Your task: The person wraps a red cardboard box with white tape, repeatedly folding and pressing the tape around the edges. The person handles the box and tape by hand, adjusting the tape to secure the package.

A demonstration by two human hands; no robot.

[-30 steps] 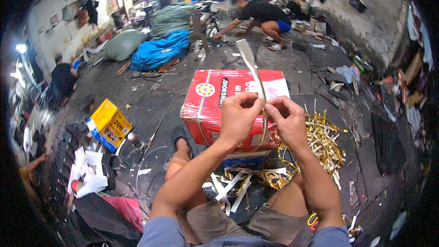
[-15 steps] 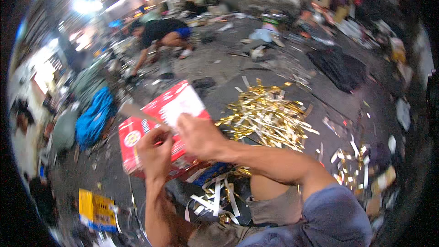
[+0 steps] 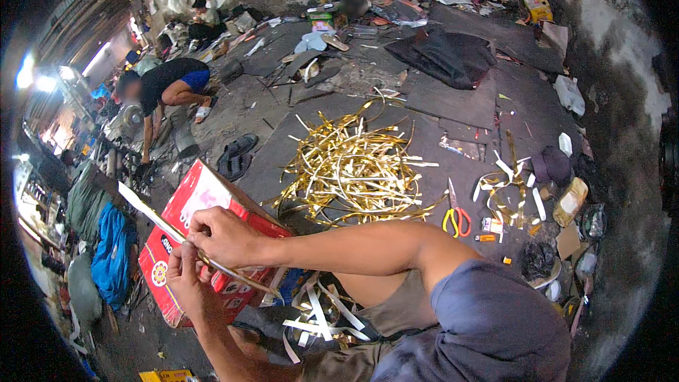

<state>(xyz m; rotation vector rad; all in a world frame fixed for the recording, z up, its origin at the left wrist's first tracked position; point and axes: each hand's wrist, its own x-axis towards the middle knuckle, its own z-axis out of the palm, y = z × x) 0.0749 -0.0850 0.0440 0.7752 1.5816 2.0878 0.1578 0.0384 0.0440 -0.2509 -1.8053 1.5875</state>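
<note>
In front of me stands a red cardboard box [image 3: 185, 201] with white and yellow print, tilted. Over it runs a narrow strip [image 3: 157, 221], white at its far end and gold toward me. My left hand [image 3: 192, 284] pinches the strip from below, fingertips closed. Just above, my right hand [image 3: 230, 238] is closed on the same strip, its fingers almost touching the left ones. A tangled heap of gold strips [image 3: 353, 166] lies beyond my right forearm. More white and gold strips [image 3: 322, 318] are gathered by my lap.
Scissors [image 3: 457, 218] with yellow and red handles lie right of the heap, near a small orange item [image 3: 485, 238]. Dark sandals [image 3: 238, 157] rest behind the box. Blue cloth [image 3: 112, 255] is at left. Another person [image 3: 170, 85] bends to the floor. A dark cloth [image 3: 445, 56] lies farther back.
My view has swung right, so the scene sits further left and the scissors show. The strip, blurred before, now stretches diagonally across the box between both hands.
</note>
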